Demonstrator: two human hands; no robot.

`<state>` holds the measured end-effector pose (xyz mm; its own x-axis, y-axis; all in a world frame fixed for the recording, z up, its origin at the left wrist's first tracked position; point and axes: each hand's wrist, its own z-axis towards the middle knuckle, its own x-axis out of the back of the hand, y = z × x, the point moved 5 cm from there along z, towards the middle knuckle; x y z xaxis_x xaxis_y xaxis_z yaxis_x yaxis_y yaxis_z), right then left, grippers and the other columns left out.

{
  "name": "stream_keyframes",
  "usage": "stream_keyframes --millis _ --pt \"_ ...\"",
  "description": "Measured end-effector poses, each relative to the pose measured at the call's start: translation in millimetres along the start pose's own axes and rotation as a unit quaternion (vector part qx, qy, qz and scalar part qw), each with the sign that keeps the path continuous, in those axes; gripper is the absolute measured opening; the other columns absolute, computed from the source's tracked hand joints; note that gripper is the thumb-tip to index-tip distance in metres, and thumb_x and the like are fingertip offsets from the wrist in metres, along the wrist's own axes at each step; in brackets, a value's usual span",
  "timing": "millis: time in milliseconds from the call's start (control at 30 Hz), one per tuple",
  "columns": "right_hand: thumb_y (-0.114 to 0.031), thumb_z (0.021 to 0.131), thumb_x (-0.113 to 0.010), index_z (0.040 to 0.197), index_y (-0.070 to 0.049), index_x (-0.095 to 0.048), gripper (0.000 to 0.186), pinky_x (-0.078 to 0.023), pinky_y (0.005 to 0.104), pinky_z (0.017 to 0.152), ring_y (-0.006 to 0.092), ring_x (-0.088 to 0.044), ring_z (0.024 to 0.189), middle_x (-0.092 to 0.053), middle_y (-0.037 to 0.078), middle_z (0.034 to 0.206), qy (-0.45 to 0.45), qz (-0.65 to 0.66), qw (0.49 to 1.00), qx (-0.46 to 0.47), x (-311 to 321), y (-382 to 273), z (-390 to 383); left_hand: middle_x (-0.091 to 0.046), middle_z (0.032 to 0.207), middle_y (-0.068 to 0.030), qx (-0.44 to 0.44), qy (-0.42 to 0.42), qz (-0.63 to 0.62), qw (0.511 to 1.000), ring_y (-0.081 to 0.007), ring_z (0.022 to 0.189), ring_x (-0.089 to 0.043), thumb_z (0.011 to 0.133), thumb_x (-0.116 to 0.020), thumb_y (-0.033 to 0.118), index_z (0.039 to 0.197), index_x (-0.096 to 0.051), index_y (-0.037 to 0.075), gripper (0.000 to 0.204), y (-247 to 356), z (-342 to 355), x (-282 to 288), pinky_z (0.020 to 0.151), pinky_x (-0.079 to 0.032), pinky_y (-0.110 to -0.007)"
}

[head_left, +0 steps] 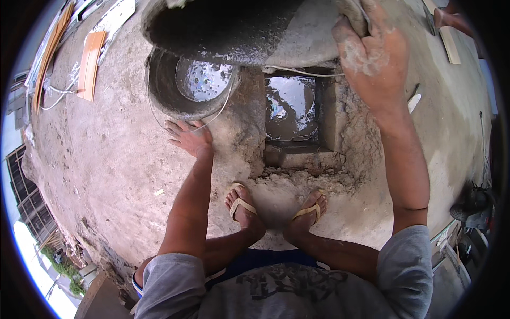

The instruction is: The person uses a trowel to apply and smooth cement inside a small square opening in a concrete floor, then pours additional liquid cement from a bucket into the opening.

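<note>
My right hand, smeared with grey cement, is closed around the edge of a large dark bucket. This bucket is tilted on its side, so part of its dark inside shows. A second bucket stands on the ground to the left, with foamy, bubbly water in it. My left hand is spread out at the near side of that bucket, beside its thin wire handle. To the right of the standing bucket is a square pit holding murky, shining water.
Rough, crumbly mortar surrounds the pit. My sandalled feet stand just before its near edge. Brown planks lie at the far left, a pale board at the far right. Part of another person's leg shows there.
</note>
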<state>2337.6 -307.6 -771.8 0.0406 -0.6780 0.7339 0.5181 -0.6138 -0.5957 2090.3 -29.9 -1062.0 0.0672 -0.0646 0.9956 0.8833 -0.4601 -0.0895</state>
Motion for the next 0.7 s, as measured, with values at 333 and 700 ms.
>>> stream_keyframes --millis 333,700 --pt "-0.003 0.075 -0.055 0.129 0.006 -0.044 0.056 -0.053 0.0317 0.052 0.0228 -0.064 0.061 -0.064 0.018 0.086 -0.160 0.098 0.901 -0.392 -80 194 -125 -0.018 0.152 -0.0172 -0.012 0.005 0.069 0.998 -0.0354 0.141 -0.016 0.089 -0.038 0.043 0.143 -0.029 0.003 0.068 -8 11 -5 0.113 -0.014 -0.051" --pt "-0.021 0.076 -0.062 0.118 0.000 -0.057 0.047 -0.046 0.0395 0.093 0.0313 -0.059 0.107 -0.062 0.020 0.112 -0.169 -0.176 0.794 -0.557 -315 316 -256 -0.037 0.139 -0.0251 -0.090 -0.058 0.142 0.984 -0.0400 0.131 -0.030 0.093 -0.035 0.044 0.136 -0.040 0.000 0.061 -3 -2 -18 0.111 -0.018 -0.054"
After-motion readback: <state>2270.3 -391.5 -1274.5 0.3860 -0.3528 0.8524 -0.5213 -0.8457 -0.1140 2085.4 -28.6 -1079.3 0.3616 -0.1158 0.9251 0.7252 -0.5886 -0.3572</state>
